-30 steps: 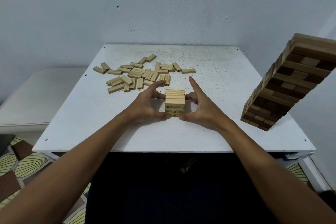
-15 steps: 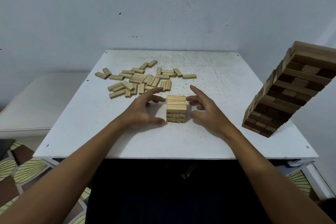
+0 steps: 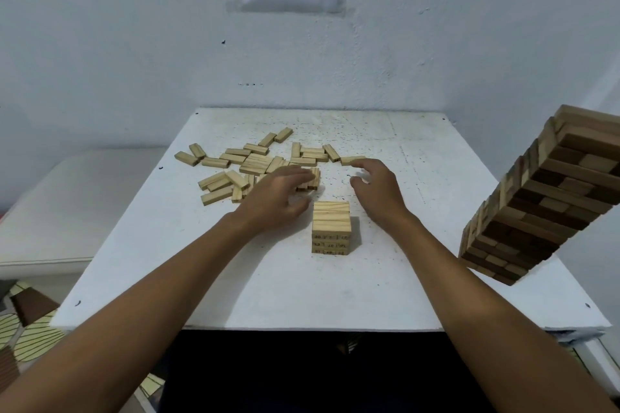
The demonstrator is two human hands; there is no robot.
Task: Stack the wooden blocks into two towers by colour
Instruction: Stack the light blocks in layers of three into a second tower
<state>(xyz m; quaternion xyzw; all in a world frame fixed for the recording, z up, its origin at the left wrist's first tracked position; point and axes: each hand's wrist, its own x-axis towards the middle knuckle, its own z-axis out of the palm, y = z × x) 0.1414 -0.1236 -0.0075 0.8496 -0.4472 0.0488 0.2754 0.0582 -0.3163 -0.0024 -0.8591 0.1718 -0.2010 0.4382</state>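
A short tower of light wooden blocks (image 3: 331,227) stands near the middle of the white table (image 3: 302,295), three layers high. Behind it lies a scattered pile of loose light blocks (image 3: 255,163). My left hand (image 3: 276,194) reaches over the near edge of that pile, fingers stretched out above the blocks, holding nothing. My right hand (image 3: 377,188) hovers beyond the short tower with loosely curled fingers, its fingertips close to a single light block (image 3: 350,159). A tall tower of dark brown blocks (image 3: 536,201) stands at the table's right edge.
A white wall rises just behind the table. A low white bench (image 3: 67,211) sits to the left. Patterned floor (image 3: 30,329) shows at lower left. Bare tabletop lies in front of the short tower and between it and the dark tower.
Both hands have let go of the short light tower and moved away from me toward the loose blocks, the left over the pile, the right toward the single block.
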